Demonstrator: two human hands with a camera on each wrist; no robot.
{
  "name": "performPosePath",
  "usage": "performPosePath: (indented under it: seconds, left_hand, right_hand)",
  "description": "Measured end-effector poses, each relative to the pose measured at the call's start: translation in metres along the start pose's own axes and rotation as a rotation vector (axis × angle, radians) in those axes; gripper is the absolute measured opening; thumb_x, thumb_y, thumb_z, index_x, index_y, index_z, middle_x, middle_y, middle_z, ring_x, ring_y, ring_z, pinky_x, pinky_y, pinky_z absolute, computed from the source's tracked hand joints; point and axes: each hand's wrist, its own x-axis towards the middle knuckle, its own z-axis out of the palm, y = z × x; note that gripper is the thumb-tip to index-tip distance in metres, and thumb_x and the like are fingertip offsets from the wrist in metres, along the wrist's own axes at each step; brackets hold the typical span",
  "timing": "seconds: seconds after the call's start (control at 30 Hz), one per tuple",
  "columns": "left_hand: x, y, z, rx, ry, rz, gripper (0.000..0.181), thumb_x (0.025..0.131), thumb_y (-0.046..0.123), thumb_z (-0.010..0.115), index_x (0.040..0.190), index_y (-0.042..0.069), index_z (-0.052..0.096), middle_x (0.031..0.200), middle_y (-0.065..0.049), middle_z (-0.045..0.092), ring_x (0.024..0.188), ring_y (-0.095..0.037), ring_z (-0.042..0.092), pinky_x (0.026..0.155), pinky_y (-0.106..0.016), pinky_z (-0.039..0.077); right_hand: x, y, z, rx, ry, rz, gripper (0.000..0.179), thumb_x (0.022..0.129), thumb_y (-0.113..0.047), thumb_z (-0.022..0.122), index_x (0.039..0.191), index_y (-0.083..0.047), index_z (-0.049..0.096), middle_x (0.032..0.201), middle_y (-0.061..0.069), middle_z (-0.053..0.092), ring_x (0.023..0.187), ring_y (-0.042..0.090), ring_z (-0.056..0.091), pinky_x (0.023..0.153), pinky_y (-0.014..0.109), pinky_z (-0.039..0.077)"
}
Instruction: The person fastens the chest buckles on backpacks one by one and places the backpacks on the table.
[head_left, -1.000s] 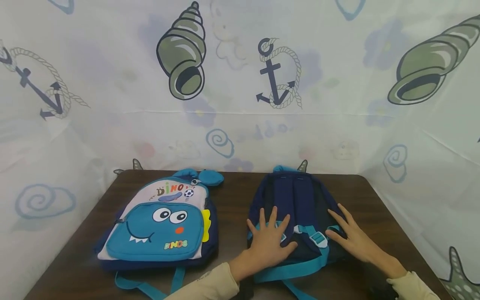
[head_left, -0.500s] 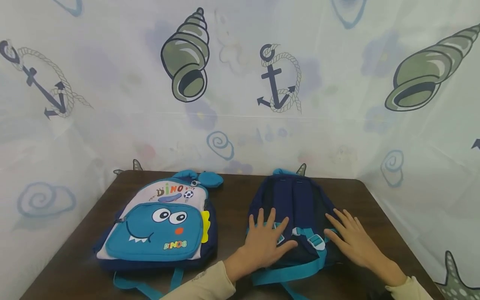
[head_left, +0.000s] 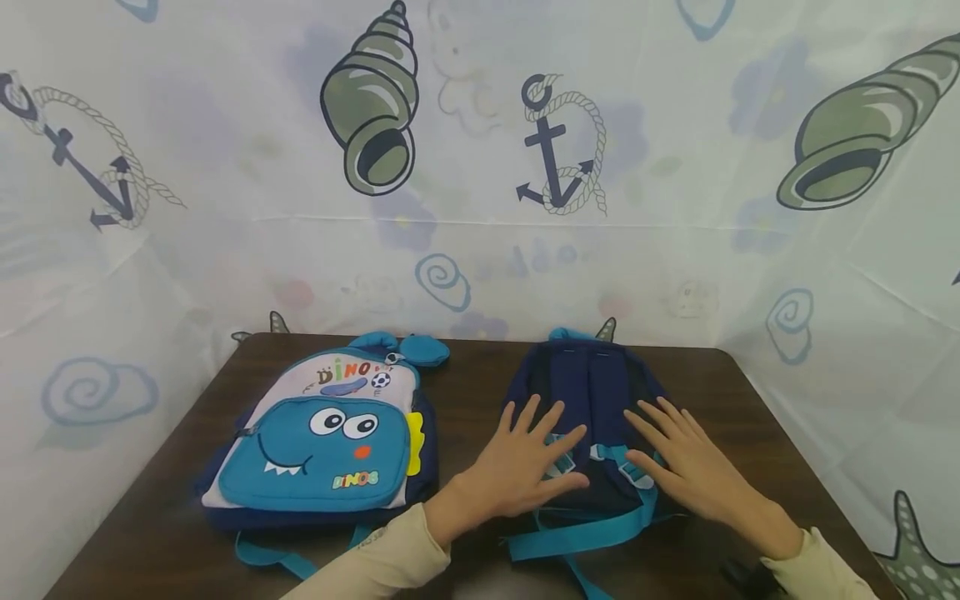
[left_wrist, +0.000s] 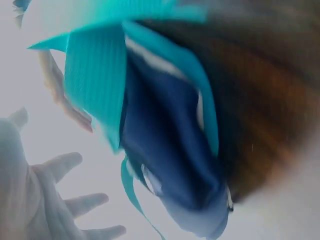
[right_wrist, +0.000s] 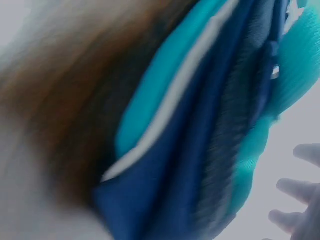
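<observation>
A navy backpack (head_left: pixel 588 375) lies at the right of the table with its padded back and shoulder straps facing up. Turquoise webbing (head_left: pixel 585 537) trails across its lower end, near a pale buckle (head_left: pixel 636 476). My left hand (head_left: pixel 513 467) is spread over the lower left of the pack, and my right hand (head_left: pixel 686 467) over its lower right side. Both hold nothing. In the left wrist view the left hand (left_wrist: pixel 55 195) shows a gap from the pack's side, fingers extended. The right wrist view likewise has the right hand's fingers (right_wrist: pixel 295 192) apart from the pack.
To the left lies a second backpack (head_left: pixel 315 458), front up, with a blue dinosaur face and a turquoise strap (head_left: pixel 273 557) hanging below. Both packs rest on a dark brown table (head_left: pixel 472 400). A white printed cloth (head_left: pixel 480 267) encloses the table's back and sides.
Both hands have risen a little off the right backpack, fingers still spread. The right hand has also shifted slightly left over it. Both packs stay in place; the head view tilts slightly.
</observation>
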Motion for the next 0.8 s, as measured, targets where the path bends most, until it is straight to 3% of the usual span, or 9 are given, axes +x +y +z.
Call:
performPosePath:
  seconds: [0.23, 0.5, 0.67, 0.8]
  left_hand:
    - [-0.011, -0.010, -0.022, -0.064, -0.055, 0.040, 0.068, 0.099, 0.070, 0.029, 0.158, 0.038, 0.025, 0.168, -0.004, 0.016, 0.155, -0.038, 0.009, 0.120, -0.065, 0.015]
    - [-0.021, -0.028, -0.051, -0.051, -0.138, 0.019, 0.066, 0.099, 0.070, 0.030, 0.157, 0.042, 0.022, 0.169, 0.000, 0.010, 0.156, -0.037, 0.002, 0.121, -0.065, 0.007]
    - [-0.021, -0.036, -0.072, 0.010, -0.131, 0.004, 0.069, 0.097, 0.073, 0.028, 0.158, 0.042, 0.020, 0.169, 0.001, 0.007, 0.156, -0.037, 0.001, 0.122, -0.064, 0.006]
    - [-0.024, -0.038, -0.076, 0.002, -0.134, 0.012, 0.071, 0.096, 0.073, 0.032, 0.158, 0.040, 0.021, 0.169, 0.000, 0.007, 0.156, -0.037, 0.001, 0.121, -0.065, 0.005]
  right_hand:
    - [0.012, -0.017, -0.007, -0.014, -0.030, -0.089, 0.060, 0.102, -0.044, 0.052, 0.154, -0.018, 0.040, 0.161, 0.015, 0.034, 0.151, 0.045, 0.018, 0.121, 0.062, 0.011]
    - [0.033, -0.035, -0.031, -0.035, -0.083, -0.191, 0.063, 0.101, -0.046, 0.054, 0.156, -0.022, 0.036, 0.163, 0.009, 0.032, 0.154, 0.039, 0.016, 0.124, 0.058, 0.010]
    - [0.052, -0.050, -0.049, -0.081, -0.120, -0.235, 0.069, 0.097, -0.051, 0.057, 0.156, -0.023, 0.035, 0.163, 0.007, 0.031, 0.154, 0.037, 0.016, 0.121, 0.062, 0.015]
    - [0.059, -0.063, -0.055, -0.098, -0.147, -0.292, 0.075, 0.094, -0.054, 0.060, 0.156, -0.022, 0.035, 0.164, 0.006, 0.030, 0.154, 0.037, 0.017, 0.121, 0.062, 0.014]
